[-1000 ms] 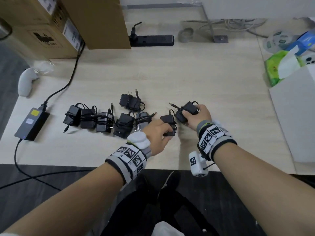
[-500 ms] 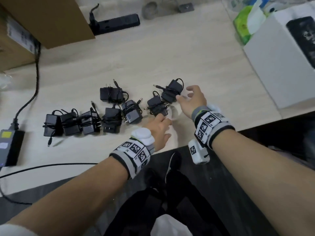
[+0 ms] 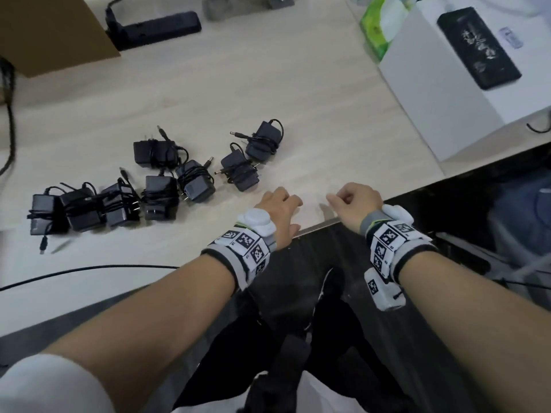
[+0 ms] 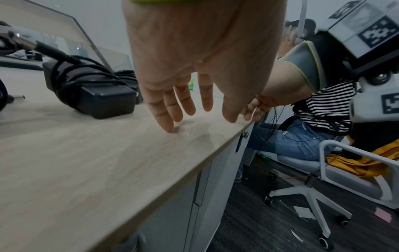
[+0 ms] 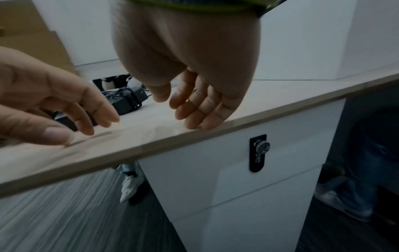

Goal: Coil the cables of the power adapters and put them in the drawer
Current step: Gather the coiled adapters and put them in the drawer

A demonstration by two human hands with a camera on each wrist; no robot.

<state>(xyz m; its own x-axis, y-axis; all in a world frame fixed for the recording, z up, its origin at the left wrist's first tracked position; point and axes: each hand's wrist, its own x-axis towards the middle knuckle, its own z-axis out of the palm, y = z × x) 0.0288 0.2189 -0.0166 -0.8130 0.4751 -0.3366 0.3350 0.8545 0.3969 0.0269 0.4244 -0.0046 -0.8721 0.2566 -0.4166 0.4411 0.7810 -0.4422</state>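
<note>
Several black power adapters with coiled cables lie on the wooden desk (image 3: 298,93); the two nearest ones (image 3: 241,171) (image 3: 264,140) sit just beyond my hands, the others (image 3: 119,201) in a cluster to the left. My left hand (image 3: 280,211) hovers empty over the desk's front edge with relaxed fingers (image 4: 172,105). To its right my right hand (image 3: 354,201) is empty too, fingers (image 5: 198,110) loosely curled at the edge. Below the desktop stands a white drawer unit (image 5: 215,170) with a black combination lock (image 5: 258,153); its drawers are closed.
A white box (image 3: 441,93) with a black device (image 3: 480,46) on top fills the right of the desk. Farther back sit a green tissue pack (image 3: 378,22), a black power strip (image 3: 155,25) and cardboard boxes (image 3: 53,31). Another person sits on a white chair (image 4: 323,160).
Both hands have let go of the two nearest adapters and drawn back to the desk's front edge. My view has swung right and down toward the drawer unit.
</note>
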